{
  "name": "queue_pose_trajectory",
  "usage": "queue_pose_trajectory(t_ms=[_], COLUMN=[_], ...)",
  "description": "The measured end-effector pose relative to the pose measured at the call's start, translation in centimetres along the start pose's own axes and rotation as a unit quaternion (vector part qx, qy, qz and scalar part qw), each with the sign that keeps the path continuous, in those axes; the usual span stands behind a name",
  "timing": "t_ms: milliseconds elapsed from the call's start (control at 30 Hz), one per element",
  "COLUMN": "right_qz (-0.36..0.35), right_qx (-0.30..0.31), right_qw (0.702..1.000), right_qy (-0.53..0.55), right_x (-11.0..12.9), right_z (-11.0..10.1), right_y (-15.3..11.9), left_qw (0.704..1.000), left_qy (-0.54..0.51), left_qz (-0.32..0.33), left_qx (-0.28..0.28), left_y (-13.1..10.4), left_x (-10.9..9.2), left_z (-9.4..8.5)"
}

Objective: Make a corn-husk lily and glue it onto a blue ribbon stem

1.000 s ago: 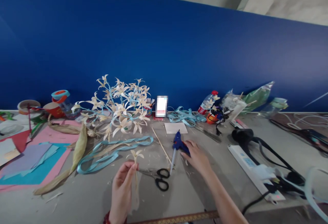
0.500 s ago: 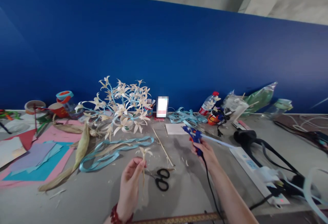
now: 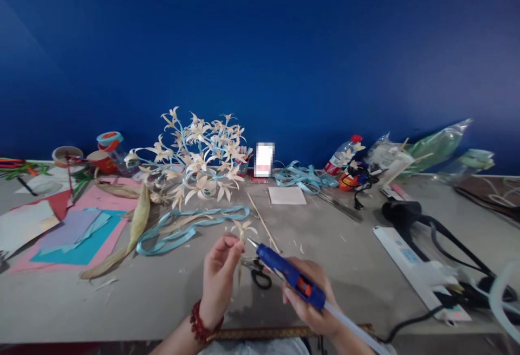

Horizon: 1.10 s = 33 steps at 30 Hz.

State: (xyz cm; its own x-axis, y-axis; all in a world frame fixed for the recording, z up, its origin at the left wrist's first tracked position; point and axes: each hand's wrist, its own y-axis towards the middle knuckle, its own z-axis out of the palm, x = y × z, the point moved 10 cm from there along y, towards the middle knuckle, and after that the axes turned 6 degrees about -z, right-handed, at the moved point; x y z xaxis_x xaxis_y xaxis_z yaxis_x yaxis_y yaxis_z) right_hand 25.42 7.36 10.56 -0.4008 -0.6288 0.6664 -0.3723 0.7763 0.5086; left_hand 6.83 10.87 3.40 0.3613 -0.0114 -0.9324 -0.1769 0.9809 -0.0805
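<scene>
Between the thumb and fingers of my left hand is a small cream flower, its petals up and a thin stem hanging below. My right hand grips a blue glue gun with a long white glue stick out of its back. The gun's metal nozzle points left and sits close beside the flower; I cannot tell whether they touch. Black-handled scissors lie on the table behind the gun, partly hidden by it and by my left hand.
A cluster of cream flowers on blue stems stands at the back. Pale blue ribbon, corn husks and coloured paper lie to the left. At the right are a power strip and black cable. A thin stick lies mid-table.
My right hand has brought the glue gun down and left, turning its nozzle toward the flower. The view has shifted, and my left hand still holds the flower.
</scene>
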Motion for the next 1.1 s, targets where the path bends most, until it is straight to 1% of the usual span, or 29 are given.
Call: queue_pose_trajectory(t_ms=[67,133,433,667,833,900,1100], right_qz=[-0.016,-0.016,-0.039,-0.035,-0.034,-0.032,-0.047], right_qx=[-0.001,0.009,-0.001,0.004,0.014,0.006,-0.005], right_qw=[0.999,0.998,0.995,0.994,0.992,0.992,0.990], right_qy=[-0.044,-0.063,-0.089,-0.106,-0.123,-0.121,-0.130], right_x=[0.5,0.7,1.6,1.5,1.0,0.8,1.0], right_z=[0.1,0.3,0.3,0.7,1.2,1.0,0.9], right_y=[0.5,0.9,1.5,1.8,1.5,1.3,1.1], left_qw=[1.000,0.999,0.997,0.998,0.998,0.998,0.998], left_qy=[0.010,0.024,0.055,0.048,0.047,0.048,0.053], left_qz=[0.011,0.024,0.050,0.044,0.035,0.033,0.038], left_qx=[0.004,0.005,0.004,-0.009,-0.015,-0.017,-0.002], left_y=[-0.1,-0.2,-0.3,-0.2,-0.3,-0.3,-0.3], left_x=[-0.4,-0.7,-1.3,-1.1,-1.3,-1.3,-1.3], left_z=[0.0,0.0,0.2,-0.1,-0.1,-0.2,0.0])
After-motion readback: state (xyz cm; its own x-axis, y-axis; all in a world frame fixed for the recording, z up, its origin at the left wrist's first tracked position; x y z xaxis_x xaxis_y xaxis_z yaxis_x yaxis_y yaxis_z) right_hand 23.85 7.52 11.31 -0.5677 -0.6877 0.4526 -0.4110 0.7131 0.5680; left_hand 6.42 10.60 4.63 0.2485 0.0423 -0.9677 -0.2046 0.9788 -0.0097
